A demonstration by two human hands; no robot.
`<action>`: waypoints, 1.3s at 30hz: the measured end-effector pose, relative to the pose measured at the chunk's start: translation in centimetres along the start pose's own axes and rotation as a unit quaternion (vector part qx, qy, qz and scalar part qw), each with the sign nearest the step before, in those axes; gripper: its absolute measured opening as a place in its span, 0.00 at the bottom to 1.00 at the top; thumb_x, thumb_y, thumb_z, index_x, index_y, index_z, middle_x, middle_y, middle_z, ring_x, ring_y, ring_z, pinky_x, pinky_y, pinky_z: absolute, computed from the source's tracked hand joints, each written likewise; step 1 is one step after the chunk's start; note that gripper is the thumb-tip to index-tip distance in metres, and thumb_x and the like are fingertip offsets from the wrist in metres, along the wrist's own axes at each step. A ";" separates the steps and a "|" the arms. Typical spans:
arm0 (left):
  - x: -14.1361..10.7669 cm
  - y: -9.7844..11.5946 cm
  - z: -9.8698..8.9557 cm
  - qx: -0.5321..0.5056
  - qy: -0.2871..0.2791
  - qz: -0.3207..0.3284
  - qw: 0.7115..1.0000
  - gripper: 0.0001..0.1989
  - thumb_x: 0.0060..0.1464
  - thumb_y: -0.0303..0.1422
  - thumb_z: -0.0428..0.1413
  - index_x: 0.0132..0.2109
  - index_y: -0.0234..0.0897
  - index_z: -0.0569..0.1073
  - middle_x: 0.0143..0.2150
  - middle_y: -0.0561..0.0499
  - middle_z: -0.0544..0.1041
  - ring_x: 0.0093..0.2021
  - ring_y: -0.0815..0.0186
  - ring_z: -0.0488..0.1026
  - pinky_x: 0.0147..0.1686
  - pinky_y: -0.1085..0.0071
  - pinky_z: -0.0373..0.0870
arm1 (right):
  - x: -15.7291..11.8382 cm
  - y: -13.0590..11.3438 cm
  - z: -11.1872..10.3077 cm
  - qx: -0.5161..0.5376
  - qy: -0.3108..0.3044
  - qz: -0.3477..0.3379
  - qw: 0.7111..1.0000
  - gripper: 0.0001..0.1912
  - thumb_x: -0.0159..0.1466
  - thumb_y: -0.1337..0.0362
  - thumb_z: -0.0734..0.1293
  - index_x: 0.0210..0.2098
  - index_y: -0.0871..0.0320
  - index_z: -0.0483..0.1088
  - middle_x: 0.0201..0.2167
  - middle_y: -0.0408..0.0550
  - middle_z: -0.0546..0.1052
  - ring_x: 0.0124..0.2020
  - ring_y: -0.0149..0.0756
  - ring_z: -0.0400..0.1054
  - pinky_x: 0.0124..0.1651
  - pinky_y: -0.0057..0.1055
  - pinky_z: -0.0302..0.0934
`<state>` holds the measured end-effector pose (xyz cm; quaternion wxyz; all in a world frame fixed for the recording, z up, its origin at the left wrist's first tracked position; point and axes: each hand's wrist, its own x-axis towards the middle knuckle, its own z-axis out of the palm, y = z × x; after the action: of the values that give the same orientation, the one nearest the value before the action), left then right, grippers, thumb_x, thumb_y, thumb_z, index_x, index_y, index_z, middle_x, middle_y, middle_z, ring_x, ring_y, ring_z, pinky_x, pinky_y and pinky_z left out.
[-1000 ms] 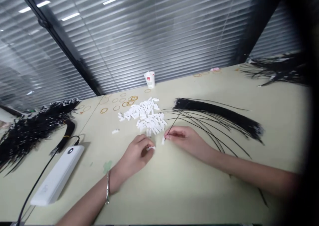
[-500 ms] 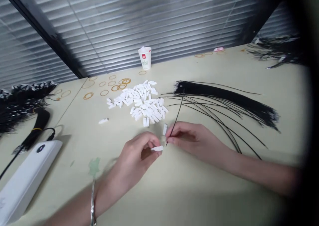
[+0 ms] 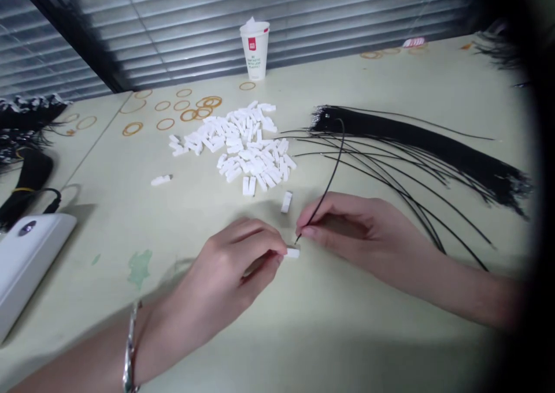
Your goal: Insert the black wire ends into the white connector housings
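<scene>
Carefully, the left hand pinches a small white block while the right hand holds a thin black wire beside it.
The left forearm slants in low over the desk, fingers curled, thumb and index clamped on the block's near end so the rest juts rightward from their tips; it looks like light, stiff, smooth plastic that could slip, best taken by its flat sides. Just beyond those fingers lies a loose block. Rightward, the wire's lower tip hangs by the held block; contact is unclear. Light and springy by its upward bow, the wire would probably wobble unless gripped near that tip, where the right thumb and index are closed on it, that hand reaching in from the right, fingers pointing left.
</scene>
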<state>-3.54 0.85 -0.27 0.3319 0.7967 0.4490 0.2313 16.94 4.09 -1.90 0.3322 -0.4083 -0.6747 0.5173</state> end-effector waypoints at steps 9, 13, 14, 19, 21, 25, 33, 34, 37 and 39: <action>0.0 0.3 0.2 -0.053 -0.008 -0.014 0.998 0.10 0.55 0.21 0.51 0.39 0.40 0.71 0.36 0.54 0.70 0.31 0.74 0.68 0.27 0.79 0.65 | -0.4 -0.2 0.0 -0.006 0.001 -0.008 1.000 0.01 0.59 0.64 0.66 0.32 0.53 0.69 0.29 0.41 0.73 0.31 0.29 0.68 0.35 0.23 0.64; 0.0 0.3 0.1 -0.034 -0.013 -0.010 0.999 0.11 0.54 0.20 0.51 0.40 0.40 0.71 0.36 0.54 0.70 0.29 0.75 0.67 0.26 0.80 0.65 | -0.5 -0.3 0.1 -0.018 -0.002 -0.009 1.000 0.02 0.60 0.63 0.65 0.32 0.53 0.70 0.30 0.41 0.74 0.32 0.30 0.69 0.35 0.25 0.64; 0.0 0.3 0.1 -0.020 -0.012 0.000 1.000 0.12 0.54 0.19 0.50 0.41 0.40 0.71 0.37 0.55 0.70 0.29 0.76 0.67 0.27 0.80 0.65 | -0.5 -0.3 0.1 -0.016 -0.002 -0.006 1.000 0.02 0.60 0.63 0.65 0.32 0.53 0.70 0.30 0.41 0.74 0.32 0.30 0.69 0.35 0.25 0.64; -0.5 0.2 0.0 0.060 -0.006 0.076 0.995 0.14 0.56 0.18 0.49 0.43 0.39 0.71 0.42 0.52 0.72 0.38 0.74 0.70 0.37 0.80 0.66 | -0.5 -0.2 0.2 -0.024 -0.006 -0.005 1.000 0.02 0.60 0.64 0.65 0.33 0.52 0.70 0.29 0.40 0.75 0.31 0.29 0.70 0.34 0.24 0.65; -0.7 0.1 0.0 0.079 -0.004 0.096 0.992 0.13 0.56 0.19 0.49 0.44 0.38 0.71 0.43 0.51 0.72 0.40 0.73 0.70 0.38 0.78 0.67 | -0.5 -0.3 0.2 -0.027 -0.009 -0.009 1.000 0.03 0.60 0.64 0.64 0.34 0.52 0.70 0.30 0.40 0.75 0.32 0.30 0.70 0.35 0.25 0.65; -0.8 -0.1 -0.1 0.095 0.013 0.129 0.987 0.13 0.56 0.19 0.51 0.44 0.37 0.72 0.42 0.49 0.71 0.38 0.72 0.69 0.36 0.78 0.67 | -0.6 -0.5 0.2 -0.043 -0.017 -0.012 0.999 0.05 0.61 0.64 0.64 0.36 0.53 0.71 0.33 0.41 0.76 0.34 0.30 0.71 0.38 0.26 0.66; -0.7 0.1 -0.2 0.100 0.014 0.140 0.985 0.10 0.56 0.19 0.52 0.42 0.35 0.72 0.43 0.49 0.72 0.39 0.72 0.70 0.37 0.77 0.67 | -0.7 -0.6 0.1 -0.083 -0.008 -0.035 0.996 0.05 0.60 0.66 0.65 0.37 0.53 0.70 0.32 0.38 0.76 0.32 0.26 0.70 0.36 0.23 0.64; -0.7 0.1 -0.2 0.101 0.013 0.139 0.985 0.10 0.56 0.19 0.51 0.42 0.35 0.72 0.43 0.49 0.72 0.39 0.72 0.70 0.37 0.77 0.67 | -0.7 -0.6 0.1 -0.091 -0.010 -0.038 0.995 0.04 0.60 0.66 0.65 0.36 0.53 0.70 0.31 0.37 0.75 0.31 0.26 0.69 0.36 0.23 0.64; -0.6 0.1 -0.2 0.106 0.009 0.143 0.984 0.10 0.57 0.20 0.51 0.42 0.34 0.72 0.42 0.49 0.72 0.39 0.72 0.70 0.37 0.77 0.67 | -0.6 -0.6 0.0 -0.110 -0.013 -0.048 0.993 0.02 0.60 0.65 0.65 0.33 0.53 0.69 0.29 0.37 0.74 0.29 0.25 0.68 0.33 0.22 0.62; -0.6 0.1 -0.2 0.110 0.008 0.144 0.983 0.10 0.57 0.20 0.50 0.43 0.34 0.72 0.42 0.48 0.72 0.39 0.71 0.70 0.37 0.76 0.67 | -0.6 -0.7 0.0 -0.127 -0.010 -0.055 0.990 0.01 0.60 0.66 0.65 0.32 0.53 0.69 0.28 0.36 0.74 0.28 0.24 0.67 0.32 0.21 0.61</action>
<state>-3.91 0.38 -0.14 0.2016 0.8828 0.3548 0.2325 17.08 3.44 -1.26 0.2991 -0.4044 -0.7598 0.4121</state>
